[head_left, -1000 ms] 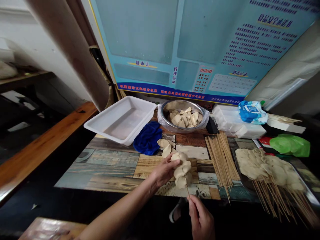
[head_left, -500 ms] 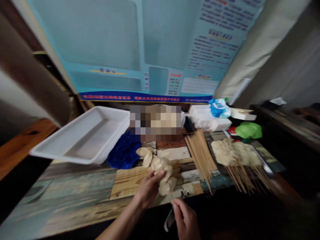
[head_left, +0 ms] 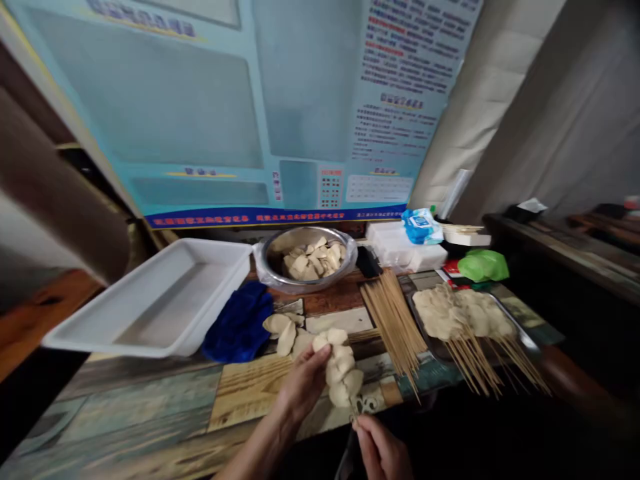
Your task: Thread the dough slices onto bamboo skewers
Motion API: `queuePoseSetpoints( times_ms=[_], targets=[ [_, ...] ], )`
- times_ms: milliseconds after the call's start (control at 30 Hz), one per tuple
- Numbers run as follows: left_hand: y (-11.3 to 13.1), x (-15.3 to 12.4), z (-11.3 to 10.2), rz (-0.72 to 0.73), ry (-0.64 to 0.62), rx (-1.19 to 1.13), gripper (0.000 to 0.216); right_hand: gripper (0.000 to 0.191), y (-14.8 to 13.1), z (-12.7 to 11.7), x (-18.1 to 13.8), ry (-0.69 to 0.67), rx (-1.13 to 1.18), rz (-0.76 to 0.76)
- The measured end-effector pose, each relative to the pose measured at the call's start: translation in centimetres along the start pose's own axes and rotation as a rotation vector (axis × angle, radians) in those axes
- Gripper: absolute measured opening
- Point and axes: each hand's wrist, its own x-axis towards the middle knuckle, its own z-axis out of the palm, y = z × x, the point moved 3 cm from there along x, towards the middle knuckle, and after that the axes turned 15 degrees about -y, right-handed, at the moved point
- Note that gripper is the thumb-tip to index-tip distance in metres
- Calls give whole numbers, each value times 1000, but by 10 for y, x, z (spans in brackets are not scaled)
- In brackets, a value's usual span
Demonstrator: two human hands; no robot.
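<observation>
Behind the far edge of the plank-patterned table stands a blue board with printed text; at the far left corner sits a white plastic tub, its inner floor in view and one end reaching out over the left edge. Near the middle of the far edge is a round metal bowl with clear plastic around its outside; it holds a heap of pale slices; a blue cloth lies between tub and bowl, nearer to me.

My left hand is clamped on the skewered slices, thumb on top; my right hand pinches the bottom of their skewer, low by the near edge; a few loose slices lie on the table just beyond my left fingers.

Bare sticks fan out to my right; then, toward the right edge, a metal tray carries piled loaded skewers, their sticks poking past the near edge; behind it lies a green bag, and white packages with a blue packet on top sit along the far edge.
</observation>
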Motion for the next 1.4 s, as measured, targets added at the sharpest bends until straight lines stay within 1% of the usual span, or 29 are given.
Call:
queuePoseSetpoints(
  times_ms=[67, 133, 333, 467, 567, 633, 700, 800, 900, 967, 1000, 1033, 1100, 1200, 1300, 1400],
  targets=[
    [1, 3, 1, 9, -17, -21, 24, 31, 7, 2, -2, 25, 48, 8],
    [1, 3, 1, 10, -9, -29, 21, 32, 11, 5, -3, 38, 82, 27],
    [-2, 0, 1, -30, 6, -36, 23, 32, 10, 8, -5, 26, 98, 33],
    [-1, 1, -2, -30, 20, -13, 24, 32, 4, 6, -2, 9, 72, 34],
    [-1, -2, -3, -71, 43, 15, 33, 36, -7, -4, 3, 4, 5, 59],
    [-1, -5, -4, -133, 69, 22, 38, 38, -11, -23, 7, 17, -60, 93],
    [1, -7, -7, -147, 75, 16, 38, 37, -9, -54, 11, 60, -158, 159],
    [5, -8, -14, -160, 117, 61, 36, 37, 8, -122, 13, 176, -357, 294],
    [9, -10, -20, -167, 163, 107, 35, 36, 37, -195, 20, 278, -421, 371],
    [10, -12, -23, -178, 206, 131, 37, 34, 60, -233, 29, 324, -458, 420],
    [10, -13, -24, -186, 224, 140, 38, 32, 72, -247, 35, 330, -468, 449],
    [10, -13, -24, -192, 236, 145, 39, 30, 83, -257, 41, 332, -473, 478],
    [10, -14, -24, -194, 242, 153, 40, 25, 103, -265, 51, 302, -476, 527],
    [12, -17, -23, -170, 254, 168, 40, 23, 119, -262, 58, 214, -486, 559],
    [19, -21, -25, -133, 230, 203, 36, 20, 114, -257, 56, 176, -537, 560],
    [28, -25, -30, -85, 211, 254, 33, 27, 90, -250, 54, 195, -619, 547]
  ],
)
